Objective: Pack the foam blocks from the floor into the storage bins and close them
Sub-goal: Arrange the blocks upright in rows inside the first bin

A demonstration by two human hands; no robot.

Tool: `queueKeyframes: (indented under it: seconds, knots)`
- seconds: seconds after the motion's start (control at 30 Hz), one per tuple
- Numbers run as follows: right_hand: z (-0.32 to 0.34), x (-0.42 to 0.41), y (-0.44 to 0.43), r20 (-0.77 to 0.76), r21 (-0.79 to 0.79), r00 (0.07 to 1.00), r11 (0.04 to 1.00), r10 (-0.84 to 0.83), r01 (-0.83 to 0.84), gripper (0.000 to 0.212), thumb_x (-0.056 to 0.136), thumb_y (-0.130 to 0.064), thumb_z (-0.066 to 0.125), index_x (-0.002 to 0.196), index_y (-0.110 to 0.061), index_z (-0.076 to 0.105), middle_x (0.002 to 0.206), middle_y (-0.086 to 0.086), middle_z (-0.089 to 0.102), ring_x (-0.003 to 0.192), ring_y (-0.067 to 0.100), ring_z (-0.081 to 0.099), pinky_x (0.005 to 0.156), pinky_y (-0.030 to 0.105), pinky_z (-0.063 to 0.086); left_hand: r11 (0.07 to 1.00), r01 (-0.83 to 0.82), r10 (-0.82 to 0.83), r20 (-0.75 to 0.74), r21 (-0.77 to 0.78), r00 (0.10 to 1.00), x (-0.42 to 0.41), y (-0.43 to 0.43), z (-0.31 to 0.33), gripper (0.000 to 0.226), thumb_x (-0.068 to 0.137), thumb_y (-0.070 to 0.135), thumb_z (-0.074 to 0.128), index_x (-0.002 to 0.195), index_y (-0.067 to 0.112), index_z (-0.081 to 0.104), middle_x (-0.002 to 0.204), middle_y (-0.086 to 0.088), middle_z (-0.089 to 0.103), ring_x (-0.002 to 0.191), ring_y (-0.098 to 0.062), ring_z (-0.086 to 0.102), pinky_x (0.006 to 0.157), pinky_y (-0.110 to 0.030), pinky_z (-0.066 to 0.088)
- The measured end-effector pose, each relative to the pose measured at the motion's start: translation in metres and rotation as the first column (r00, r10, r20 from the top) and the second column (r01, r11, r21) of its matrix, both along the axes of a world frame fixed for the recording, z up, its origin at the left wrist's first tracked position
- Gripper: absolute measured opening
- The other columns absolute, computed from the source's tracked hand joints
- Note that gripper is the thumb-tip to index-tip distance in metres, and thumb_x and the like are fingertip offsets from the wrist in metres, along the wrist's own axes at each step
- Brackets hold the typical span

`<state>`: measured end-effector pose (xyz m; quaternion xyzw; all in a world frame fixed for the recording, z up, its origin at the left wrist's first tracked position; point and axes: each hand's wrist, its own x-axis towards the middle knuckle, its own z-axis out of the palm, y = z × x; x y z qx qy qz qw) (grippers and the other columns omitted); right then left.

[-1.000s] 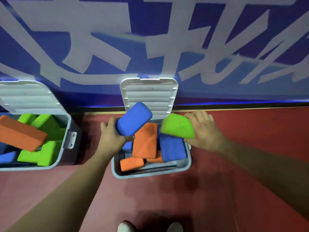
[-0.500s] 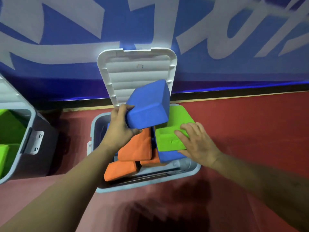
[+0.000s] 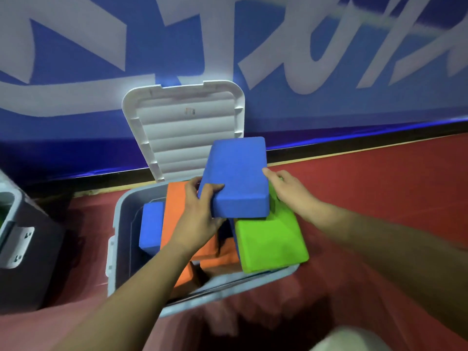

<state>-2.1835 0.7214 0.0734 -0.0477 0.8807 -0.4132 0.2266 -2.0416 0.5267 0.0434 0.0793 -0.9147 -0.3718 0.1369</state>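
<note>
As left grip (image 3: 200, 216) pinches blue block (image 3: 238, 178), right grip (image 3: 291, 191) touches it.

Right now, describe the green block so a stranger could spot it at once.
Find the grey bin with its white lid raised. At its right side lies the green block, the only green one in it, partly under the blue block the left hand grips.

Sports hall: red floor (image 3: 379, 188), blue banner (image 3: 304, 117)

Dim indoor light, motion blur smearing the wall lettering (image 3: 316, 59), wide-angle bending at edges, dark shadow on floor (image 3: 379, 193).
</note>
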Motion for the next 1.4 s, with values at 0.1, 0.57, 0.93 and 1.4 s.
queueKeyframes:
  seconds: [0.1, 0.57, 0.93, 1.4]
  knots:
    - [-0.016, -0.004, 0.002, 0.003, -0.001, 0.999, 0.999, -0.036, 0.036, 0.086, 0.063, -0.09, 0.039, 0.116, -0.027, 0.062, 0.127, 0.005, 0.06, 0.127, 0.025, 0.048, 0.109, 0.047, 0.037, 0.997, 0.037, -0.038, 0.011, 0.066, 0.999, -0.002, 0.013, -0.003, 0.066, 0.07, 0.019, 0.082, 0.127, 0.018, 0.048, 0.138, -0.01, 0.022, 0.139, -0.017, 0.022, 0.113, -0.011, 0.022]
    - [-0.022, -0.01, 0.014, -0.011, -0.102, 0.98, 0.975, -0.198, 0.196, 0.06, 0.086, -0.049, 0.067, 0.12, -0.006, 0.042, 0.112, 0.003, 0.06, 0.101, 0.023, 0.06, 0.086, 0.034, 0.048, 0.94, 0.051, -0.058, 0.011, 0.338, 0.998, -0.036, 0.055, -0.006, 0.019, 0.092, 0.019, 0.063, 0.108, 0.028, 0.056, 0.114, 0.013, 0.047, 0.121, -0.01, 0.036, 0.112, -0.027, 0.028]
    - [0.012, -0.034, 0.012, -0.094, 0.124, 0.994, 0.99, -0.05, 0.062, 0.07, 0.081, -0.062, 0.062, 0.116, -0.003, 0.049, 0.106, 0.007, 0.061, 0.095, 0.025, 0.062, 0.06, 0.03, 0.039, 0.888, -0.064, 0.033, 0.074, 0.455, 0.997, -0.024, 0.022, 0.0, 0.037, 0.083, 0.04, 0.066, 0.114, 0.033, 0.049, 0.121, -0.004, 0.056, 0.115, -0.02, 0.056, 0.099, -0.042, 0.048]
    - [-0.003, 0.105, -0.137, -0.437, 0.067, 0.839, 0.942, 0.323, -0.328, 0.045, 0.087, -0.035, 0.061, 0.124, -0.013, 0.05, 0.127, 0.007, 0.046, 0.121, 0.026, 0.046, 0.104, 0.036, 0.036, 0.729, -0.622, 0.5, 0.398, 0.285, 0.769, 0.098, -0.107, -0.062, 0.012, 0.093, 0.027, 0.061, 0.095, 0.015, 0.059, 0.08, 0.003, 0.06, 0.069, -0.015, 0.053, 0.059, -0.028, 0.04]
